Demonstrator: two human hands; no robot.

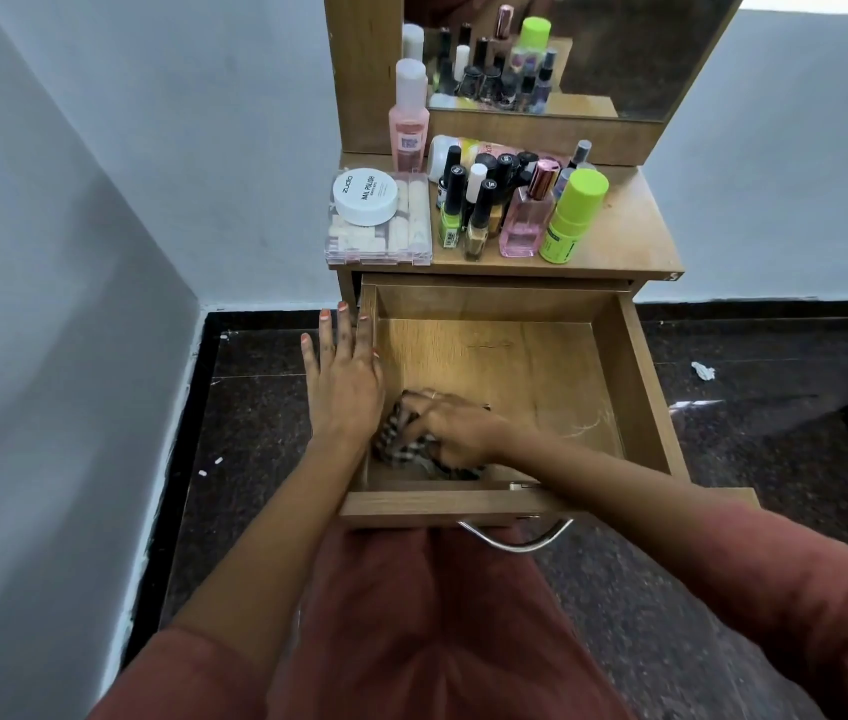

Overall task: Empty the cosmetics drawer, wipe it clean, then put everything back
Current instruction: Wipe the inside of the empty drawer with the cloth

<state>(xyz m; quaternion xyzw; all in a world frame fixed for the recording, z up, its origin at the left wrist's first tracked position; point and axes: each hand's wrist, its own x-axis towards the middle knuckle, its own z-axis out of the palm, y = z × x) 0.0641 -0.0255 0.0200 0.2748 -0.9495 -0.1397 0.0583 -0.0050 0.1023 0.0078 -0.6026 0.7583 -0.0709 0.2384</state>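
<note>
Drawer [640,387]: standing pulled out at 6 o'clock below the counter [635,236], emptied, wiping stage by my reading.
Cloth [401,441]: lying bunched in the near-left corner, 7 o'clock inside the drawer.
Right hand [455,431]: fingers curling down, pressing and gripping the cloth.
Left hand [343,376]: lying spread and flat on the left wall rim.
Risk: leaning weight on the rim may be tilting the drawer; hair strands [588,428] at 4 o'clock could be getting missed.
Room: bare floor opening toward 12 and 3 o'clock; walls boxing each stroke.
Bottles [484,210]: crowding the counter at 12 o'clock, near its front edge, so a jolt could topple them.
</note>
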